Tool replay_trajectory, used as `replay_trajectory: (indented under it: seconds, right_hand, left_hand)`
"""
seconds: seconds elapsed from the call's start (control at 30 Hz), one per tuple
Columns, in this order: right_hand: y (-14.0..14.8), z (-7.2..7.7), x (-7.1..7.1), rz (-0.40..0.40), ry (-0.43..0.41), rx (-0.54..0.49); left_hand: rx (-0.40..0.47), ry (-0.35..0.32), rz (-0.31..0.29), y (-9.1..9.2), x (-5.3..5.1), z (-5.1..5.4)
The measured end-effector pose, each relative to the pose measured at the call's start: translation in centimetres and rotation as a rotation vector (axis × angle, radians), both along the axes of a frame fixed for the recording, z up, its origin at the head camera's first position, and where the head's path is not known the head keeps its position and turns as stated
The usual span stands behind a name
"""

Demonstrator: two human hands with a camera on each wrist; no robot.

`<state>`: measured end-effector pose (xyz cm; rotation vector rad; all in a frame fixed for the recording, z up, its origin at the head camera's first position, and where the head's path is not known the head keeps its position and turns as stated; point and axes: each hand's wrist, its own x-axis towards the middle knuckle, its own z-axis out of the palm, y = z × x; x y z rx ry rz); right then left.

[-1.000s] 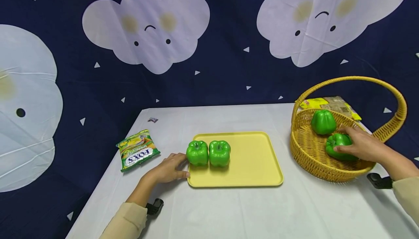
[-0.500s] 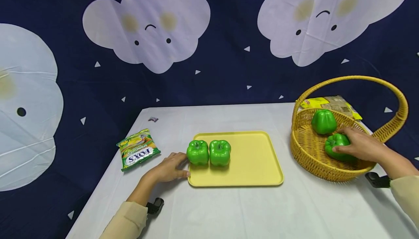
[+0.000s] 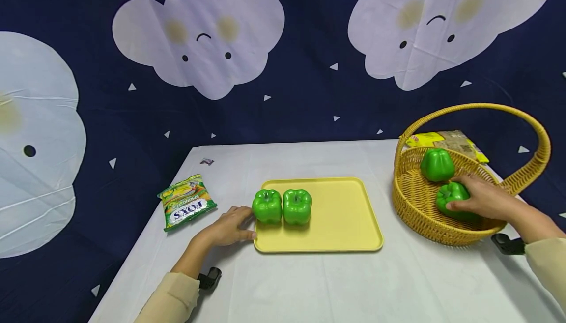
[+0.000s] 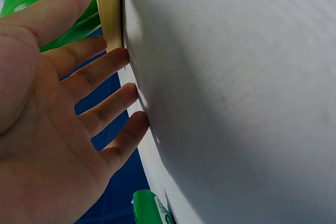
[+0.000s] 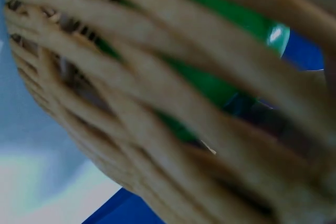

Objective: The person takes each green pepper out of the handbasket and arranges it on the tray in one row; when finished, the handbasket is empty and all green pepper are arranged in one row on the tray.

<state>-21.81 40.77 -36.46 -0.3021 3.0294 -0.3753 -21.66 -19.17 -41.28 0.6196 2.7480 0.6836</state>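
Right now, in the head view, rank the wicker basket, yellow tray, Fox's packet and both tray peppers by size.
1. Wicker basket, handle included
2. Yellow tray
3. Fox's packet
4. Left tray pepper and right tray pepper: too alike to rank

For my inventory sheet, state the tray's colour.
The tray is plain pale yellow; the head view shows it best.

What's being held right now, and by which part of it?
The right hand grips the nearer pepper in the basket by its sides; the left hand holds nothing.
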Motion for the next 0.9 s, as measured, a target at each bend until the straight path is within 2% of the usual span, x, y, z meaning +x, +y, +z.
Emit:
replay_trajectory:
  seconds: [0.3, 0.9]
  right_hand:
    - [-0.3, 0.6, 0.4, -0.01, 0.008, -0.025]
    - [-2.7, 3.9, 1.9, -0.031, 0.136, -0.044]
  left_hand:
    - [-0.008, -0.008, -0.005, 0.1, 0.0, 0.1]
    - [-0.006, -0.014, 0.008, 0.1, 0.1, 0.2]
